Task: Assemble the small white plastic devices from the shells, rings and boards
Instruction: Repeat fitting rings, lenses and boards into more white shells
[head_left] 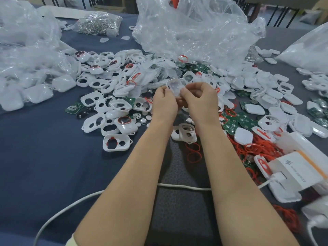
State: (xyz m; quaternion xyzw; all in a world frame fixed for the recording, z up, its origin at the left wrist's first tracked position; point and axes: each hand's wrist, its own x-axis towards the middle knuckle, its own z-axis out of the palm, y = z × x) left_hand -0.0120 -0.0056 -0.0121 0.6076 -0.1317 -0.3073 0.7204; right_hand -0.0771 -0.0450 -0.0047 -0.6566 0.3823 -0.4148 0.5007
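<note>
My left hand (164, 102) and my right hand (199, 100) are held together above the middle of the pile, both gripping one white plastic shell (174, 86) by its edges. The shell's hollow side faces me. Around the hands lie many white shells with cut-outs (116, 144), green circuit boards (230, 126) and thin red rings (194, 153). A shell fitted with a red ring and a dark lens (125, 124) lies left of my left forearm. Small round metal discs (143, 120) are scattered beside it.
Large clear plastic bags (195, 29) stand at the back and left, another at the far right. A bag of metal parts (99, 23) sits at the back. A white charger block (298, 173) with a white cable (184, 187) lies at right, the cable crossing under my forearms.
</note>
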